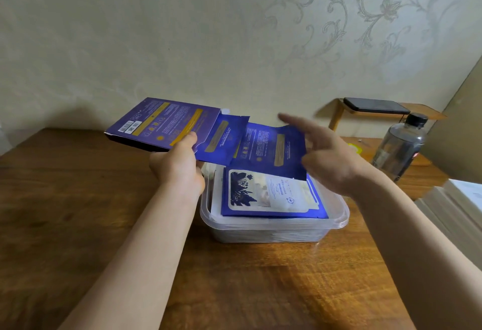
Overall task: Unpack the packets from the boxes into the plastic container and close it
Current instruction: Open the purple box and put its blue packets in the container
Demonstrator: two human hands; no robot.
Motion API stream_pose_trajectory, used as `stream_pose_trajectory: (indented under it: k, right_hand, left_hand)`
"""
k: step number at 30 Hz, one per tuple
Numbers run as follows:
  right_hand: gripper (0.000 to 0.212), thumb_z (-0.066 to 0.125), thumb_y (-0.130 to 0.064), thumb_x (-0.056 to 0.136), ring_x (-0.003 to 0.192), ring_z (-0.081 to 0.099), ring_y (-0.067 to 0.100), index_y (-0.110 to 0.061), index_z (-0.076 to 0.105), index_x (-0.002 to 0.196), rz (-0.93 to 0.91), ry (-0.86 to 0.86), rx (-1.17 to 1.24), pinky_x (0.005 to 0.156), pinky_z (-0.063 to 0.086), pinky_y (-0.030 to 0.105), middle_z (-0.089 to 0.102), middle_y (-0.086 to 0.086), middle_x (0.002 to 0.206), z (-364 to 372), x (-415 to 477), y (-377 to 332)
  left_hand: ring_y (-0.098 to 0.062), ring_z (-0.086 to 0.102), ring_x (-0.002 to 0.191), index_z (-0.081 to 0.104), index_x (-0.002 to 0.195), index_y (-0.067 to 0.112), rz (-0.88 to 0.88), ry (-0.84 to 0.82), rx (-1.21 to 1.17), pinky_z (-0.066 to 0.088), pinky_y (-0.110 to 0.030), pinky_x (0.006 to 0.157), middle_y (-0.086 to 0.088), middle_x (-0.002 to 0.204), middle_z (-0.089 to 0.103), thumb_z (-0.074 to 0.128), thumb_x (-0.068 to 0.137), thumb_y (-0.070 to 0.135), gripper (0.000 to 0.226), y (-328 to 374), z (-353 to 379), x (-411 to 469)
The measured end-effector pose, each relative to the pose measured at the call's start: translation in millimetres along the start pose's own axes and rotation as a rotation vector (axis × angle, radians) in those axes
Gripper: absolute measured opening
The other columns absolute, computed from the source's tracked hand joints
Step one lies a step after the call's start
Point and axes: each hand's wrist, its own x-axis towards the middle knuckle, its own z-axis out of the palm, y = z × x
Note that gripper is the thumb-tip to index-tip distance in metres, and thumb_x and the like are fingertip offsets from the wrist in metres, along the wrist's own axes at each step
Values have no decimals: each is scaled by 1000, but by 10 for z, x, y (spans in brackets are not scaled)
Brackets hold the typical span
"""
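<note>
My left hand (180, 165) grips a flat purple box (161, 123) tilted above the table, its open end toward the right. One blue packet (223, 139) sticks halfway out of that end. A second blue packet (271, 148) hangs in the air over the clear plastic container (273, 230), next to my right hand (331, 157), whose fingers are spread and blurred; it holds nothing that I can see. Inside the container lie several packets, the top one blue with a white picture panel (271, 194).
A wooden table (78, 199) carries everything. A dark water bottle (401, 144) stands at the right, with white boxes (459, 204) at the right edge. Behind it a small wooden stand holds a black phone (375, 106). The wall is close behind.
</note>
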Motion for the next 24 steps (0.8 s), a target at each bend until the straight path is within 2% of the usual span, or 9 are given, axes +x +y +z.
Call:
stream_pose_trajectory:
  k: [4,8,11,14,16,17,19,21,24]
  right_hand:
    - [71,50,15,92,138,41,15,-33,50,144,-260,-94,-517,81,62,32,34,-12,149,1,-130,32]
    - [74,58,12,90,149,22,12,-35,44,144,-337,-116,-645,82,61,28,4,-27,159,-32,-185,54]
    - [66,66,2,91,150,19,16,-35,48,143,-417,-24,-841,100,49,23,-10,-18,161,-12,-194,78]
    - [31,69,-9,91,151,21,26,-20,73,120,-578,136,-899,114,35,32,7,10,166,-40,-124,142]
    - [15,62,-17,96,150,26,23,-11,76,96,-618,271,-823,117,29,26,29,11,160,-55,-94,108]
    - [19,59,-20,97,143,39,14,-10,72,87,-595,340,-734,110,34,19,47,6,148,-68,-92,73]
    - [24,57,-20,98,90,60,-1,-6,64,80,-500,431,-546,76,45,22,69,1,97,-121,-97,-3]
    - [26,57,-17,98,70,58,19,5,63,87,-393,459,-410,61,46,39,64,20,78,-191,-105,-47]
    - [15,54,-6,99,84,66,45,3,66,100,-182,447,-41,71,55,61,67,29,93,-249,-148,-54]
  left_hand:
    - [-12,75,86,58,104,22,-43,4,9,64,-39,83,-1,107,72,82,85,11,32,17,-8,6]
    - [-15,77,84,62,119,16,-80,-8,13,64,-39,81,-5,112,75,82,85,9,40,39,-7,-1]
    - [-14,76,85,59,125,17,-80,-13,25,65,-37,76,-3,113,73,81,86,12,45,32,-15,-9]
    - [-14,76,85,59,125,16,-73,-13,33,65,-31,64,-3,112,73,81,85,12,46,19,-10,-36]
    - [-16,76,85,61,121,13,-64,-12,34,63,-28,56,-5,110,73,80,85,7,41,12,8,-54]
    - [-19,76,84,61,115,12,-64,-15,22,63,-29,56,-7,108,72,79,85,4,36,14,15,-53]
    - [-23,76,84,60,110,11,-66,-32,-25,65,-36,63,-10,106,72,76,86,-2,31,33,18,-52]
    - [-22,78,84,61,116,10,-42,-34,-49,65,-36,65,-10,108,74,77,85,-1,37,46,3,-23]
    - [-16,78,84,61,119,15,12,-6,-14,63,-29,63,-3,107,75,81,84,7,41,36,-21,17]
